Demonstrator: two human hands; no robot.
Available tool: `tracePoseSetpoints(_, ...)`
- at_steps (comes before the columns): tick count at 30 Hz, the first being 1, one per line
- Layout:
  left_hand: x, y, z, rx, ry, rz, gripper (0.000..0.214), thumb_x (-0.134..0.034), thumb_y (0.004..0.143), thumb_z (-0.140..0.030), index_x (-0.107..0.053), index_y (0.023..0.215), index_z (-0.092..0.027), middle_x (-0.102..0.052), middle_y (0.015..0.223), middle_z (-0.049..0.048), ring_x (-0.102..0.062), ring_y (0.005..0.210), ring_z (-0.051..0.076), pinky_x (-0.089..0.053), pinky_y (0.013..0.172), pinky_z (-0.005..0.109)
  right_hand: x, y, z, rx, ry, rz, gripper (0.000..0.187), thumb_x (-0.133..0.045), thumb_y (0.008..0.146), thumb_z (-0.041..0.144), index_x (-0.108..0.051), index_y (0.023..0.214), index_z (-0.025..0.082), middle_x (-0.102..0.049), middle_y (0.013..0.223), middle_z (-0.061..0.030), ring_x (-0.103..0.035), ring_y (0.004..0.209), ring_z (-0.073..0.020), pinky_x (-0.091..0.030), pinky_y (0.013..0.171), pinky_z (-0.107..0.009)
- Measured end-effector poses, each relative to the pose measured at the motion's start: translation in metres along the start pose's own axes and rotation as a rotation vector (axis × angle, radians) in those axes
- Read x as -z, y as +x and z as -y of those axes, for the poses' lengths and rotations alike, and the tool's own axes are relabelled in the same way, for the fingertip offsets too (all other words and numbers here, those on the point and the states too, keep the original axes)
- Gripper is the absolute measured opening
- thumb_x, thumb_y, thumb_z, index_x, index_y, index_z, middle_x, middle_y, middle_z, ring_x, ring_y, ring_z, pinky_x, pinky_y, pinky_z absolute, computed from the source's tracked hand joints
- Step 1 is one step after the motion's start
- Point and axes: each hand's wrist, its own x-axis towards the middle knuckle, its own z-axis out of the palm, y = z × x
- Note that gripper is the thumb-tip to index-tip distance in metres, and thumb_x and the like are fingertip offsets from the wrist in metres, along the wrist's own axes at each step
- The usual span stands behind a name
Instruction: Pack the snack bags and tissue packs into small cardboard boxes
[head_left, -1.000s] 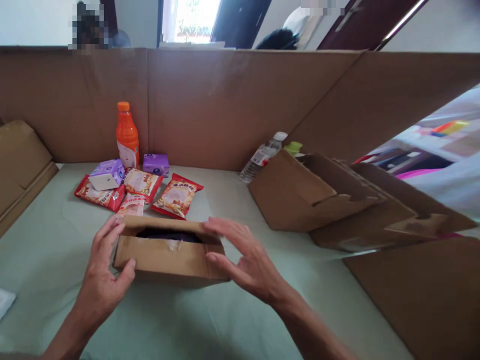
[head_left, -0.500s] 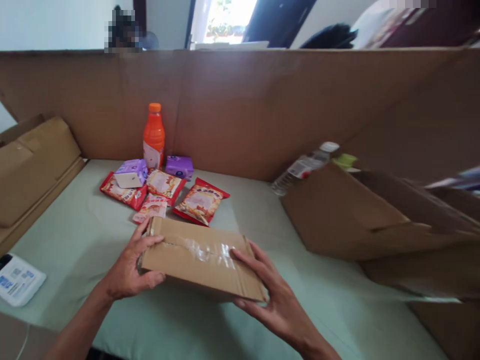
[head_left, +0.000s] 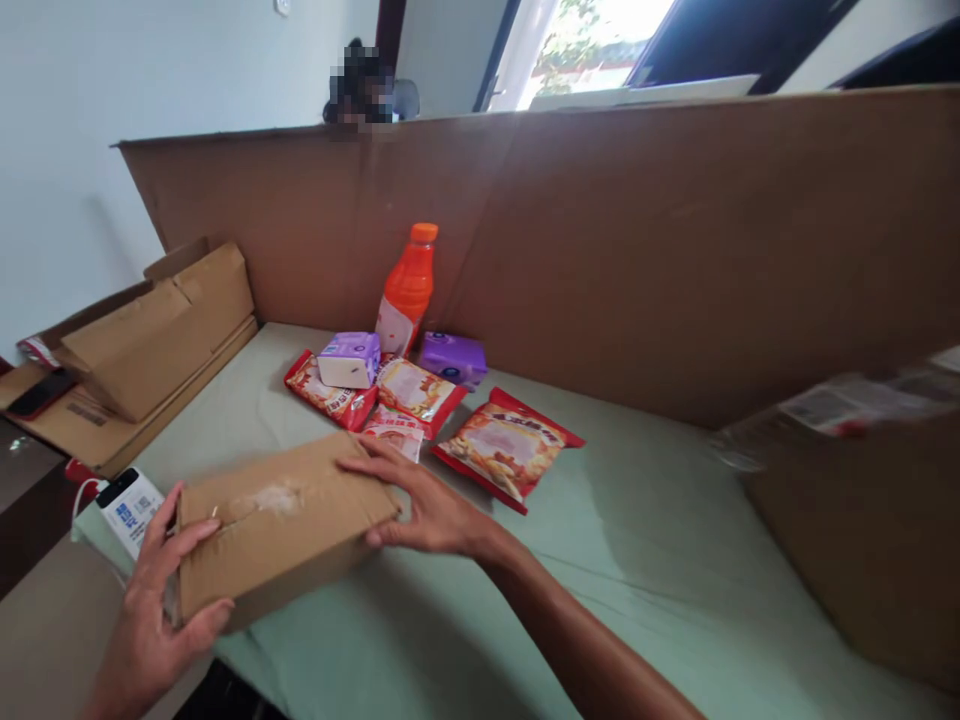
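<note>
Between my two hands is a small cardboard box [head_left: 300, 520], taped along its top and tilted above the green cloth. My left hand [head_left: 169, 590] grips its left end, thumb on the near side and fingers over the top. At the right end my right hand [head_left: 420, 505] is closed round the corner, fingers on top and thumb in front. Behind the box lie several red snack packets [head_left: 506, 450]. One purple tissue pack [head_left: 349, 360] rests on a packet, and another purple pack [head_left: 454, 358] is beside an upright orange bottle [head_left: 409, 285].
A tall cardboard panel [head_left: 637, 250] closes off the back. Open cardboard boxes stand at left [head_left: 165, 330] and right [head_left: 862, 550], with a blurred clear plastic bottle [head_left: 832, 410] against the right one. A white device with a cable [head_left: 131, 510] lies left of the box.
The view has swung left, so the things behind appear further right. Both hands have carried the cardboard box leftward, turning it so its right end points further back.
</note>
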Motion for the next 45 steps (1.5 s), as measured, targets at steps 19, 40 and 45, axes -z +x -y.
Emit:
tracePoseSetpoints(19, -0.056, 0.115, 0.013, 0.237, 0.235, -0.477, 0.047, -0.075, 0.08, -0.045, -0.065, 0.118, -0.019, -0.036, 0.152, 0.0197, -0.041, 0.141, 0.043, -0.035, 0.116, 0.062, -0.068, 0.218, -0.041, -0.092, 0.038, -0.225, 0.07, -0.043, 0.094, 0.016, -0.023, 0.161, 0.012, -0.016, 0.169, -0.0157, -0.014, 0.157, -0.0243, -0.016, 0.128, -0.048)
tracePoseSetpoints(40, -0.127, 0.323, 0.081, 0.327, 0.057, -0.383, 0.069, -0.068, 0.083, -0.033, -0.051, 0.146, -0.011, -0.021, 0.166, 0.0238, -0.022, 0.154, 0.041, -0.02, 0.124, 0.053, -0.139, 0.155, -0.084, -0.155, 0.016, -0.323, 0.038, -0.055, 0.081, 0.01, -0.067, 0.116, 0.017, -0.05, 0.151, -0.0157, -0.048, 0.141, -0.026, -0.04, 0.117, -0.044)
tracePoseSetpoints(45, -0.139, 0.282, 0.064, 0.24, 0.01, -0.405, 0.087, -0.067, 0.083, -0.038, -0.028, 0.157, -0.011, -0.007, 0.17, 0.023, -0.01, 0.157, 0.038, -0.016, 0.126, 0.054, -0.142, 0.159, -0.078, -0.14, -0.048, -0.326, 0.035, -0.055, 0.08, 0.007, -0.07, 0.11, 0.017, -0.059, 0.141, -0.015, -0.056, 0.132, -0.0248, -0.044, 0.114, -0.043)
